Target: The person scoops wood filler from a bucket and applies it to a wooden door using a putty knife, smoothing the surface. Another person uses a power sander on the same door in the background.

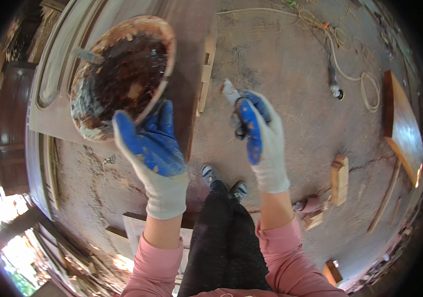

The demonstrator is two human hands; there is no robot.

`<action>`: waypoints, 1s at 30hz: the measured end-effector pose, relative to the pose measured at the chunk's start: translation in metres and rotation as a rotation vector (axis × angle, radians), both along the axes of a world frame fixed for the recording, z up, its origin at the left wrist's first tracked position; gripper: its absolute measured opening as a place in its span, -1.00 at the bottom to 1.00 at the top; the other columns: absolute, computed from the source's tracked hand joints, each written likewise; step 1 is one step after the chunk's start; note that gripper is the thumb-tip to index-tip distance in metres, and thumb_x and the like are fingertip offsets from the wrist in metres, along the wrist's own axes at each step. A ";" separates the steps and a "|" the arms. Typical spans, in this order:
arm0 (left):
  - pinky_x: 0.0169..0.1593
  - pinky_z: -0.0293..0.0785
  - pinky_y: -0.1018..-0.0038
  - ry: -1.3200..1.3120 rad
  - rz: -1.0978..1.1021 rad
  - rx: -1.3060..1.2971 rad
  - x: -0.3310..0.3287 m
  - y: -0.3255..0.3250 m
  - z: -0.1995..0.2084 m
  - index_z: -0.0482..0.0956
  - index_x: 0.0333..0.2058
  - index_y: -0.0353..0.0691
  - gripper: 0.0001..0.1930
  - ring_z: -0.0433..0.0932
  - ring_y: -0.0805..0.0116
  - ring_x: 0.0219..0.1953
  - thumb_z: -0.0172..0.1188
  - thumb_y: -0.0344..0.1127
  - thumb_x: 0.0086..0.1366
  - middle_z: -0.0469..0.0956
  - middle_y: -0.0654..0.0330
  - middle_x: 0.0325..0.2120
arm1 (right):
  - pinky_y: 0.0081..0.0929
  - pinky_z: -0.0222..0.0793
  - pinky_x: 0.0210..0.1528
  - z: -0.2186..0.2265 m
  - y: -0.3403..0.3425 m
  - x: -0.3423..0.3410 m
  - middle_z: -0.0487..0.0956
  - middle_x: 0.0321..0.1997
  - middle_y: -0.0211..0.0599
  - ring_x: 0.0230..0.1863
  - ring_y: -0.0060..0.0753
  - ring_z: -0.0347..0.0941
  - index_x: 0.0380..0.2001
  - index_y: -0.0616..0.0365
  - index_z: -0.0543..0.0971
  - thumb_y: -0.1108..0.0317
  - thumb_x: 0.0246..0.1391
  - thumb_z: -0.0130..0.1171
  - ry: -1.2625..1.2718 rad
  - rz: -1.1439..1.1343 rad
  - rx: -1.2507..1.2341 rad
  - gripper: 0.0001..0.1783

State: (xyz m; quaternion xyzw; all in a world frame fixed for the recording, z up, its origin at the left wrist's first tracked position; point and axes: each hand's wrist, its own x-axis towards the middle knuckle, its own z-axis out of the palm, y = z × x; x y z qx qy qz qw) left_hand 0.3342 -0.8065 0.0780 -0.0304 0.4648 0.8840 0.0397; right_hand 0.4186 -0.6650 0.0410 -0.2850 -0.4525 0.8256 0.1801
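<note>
My left hand, in a white knit glove with a blue coated palm, grips the lower rim of a round bowl. The bowl is tilted toward me, crusted with pale residue, and holds a dark reddish-brown paste. A flat greyish stick pokes over its left rim. In a matching glove, my right hand is closed around a small flat-ended tool, whitish with brown stains; its exact kind is unclear. That tool is held apart from the bowl, to its right.
A panelled wooden door lies beneath and beyond the bowl, propped over wood blocks. On the concrete floor are a hose or cable, a power tool, a short timber block and a leaning varnished board. Timber strips are piled at left.
</note>
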 end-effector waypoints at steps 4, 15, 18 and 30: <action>0.22 0.54 0.12 0.118 0.005 -0.097 0.002 0.007 0.008 0.33 0.29 -0.16 -0.41 0.55 0.10 0.15 0.09 0.07 0.45 0.49 0.04 0.17 | -0.66 0.30 -0.31 -0.026 -0.035 -0.004 0.55 -0.35 -0.48 -0.37 -0.70 0.38 0.05 0.26 0.59 0.32 0.35 0.14 0.050 -0.088 -0.152 -0.70; 0.28 0.51 0.02 0.238 -0.031 -0.244 -0.005 -0.004 0.004 0.27 0.33 -0.21 -0.33 0.44 -0.02 0.26 0.17 0.04 0.39 0.35 -0.09 0.26 | -0.71 0.35 -0.04 -0.052 -0.103 -0.004 0.53 -0.09 -0.46 -0.17 -0.73 0.41 0.13 0.29 0.56 0.48 0.35 0.12 0.222 -0.258 -0.295 -0.68; 0.26 0.54 0.02 0.209 -0.059 -0.205 -0.006 -0.006 0.003 0.26 0.33 -0.24 -0.31 0.44 -0.04 0.25 0.17 0.05 0.39 0.34 -0.11 0.25 | -0.72 0.34 -0.03 -0.052 -0.106 -0.003 0.51 -0.04 -0.41 -0.14 -0.71 0.41 0.13 0.31 0.54 0.49 0.35 0.12 0.233 -0.264 -0.217 -0.68; 0.34 0.44 -0.02 0.206 -0.002 -0.250 -0.005 -0.007 0.002 0.20 0.35 -0.35 -0.22 0.39 -0.09 0.30 0.22 0.06 0.36 0.29 -0.20 0.28 | -0.62 0.35 -0.05 -0.072 -0.120 -0.003 0.46 -0.04 -0.27 -0.10 -0.54 0.41 0.10 0.30 0.59 0.58 0.24 0.19 0.234 -0.134 0.137 -0.65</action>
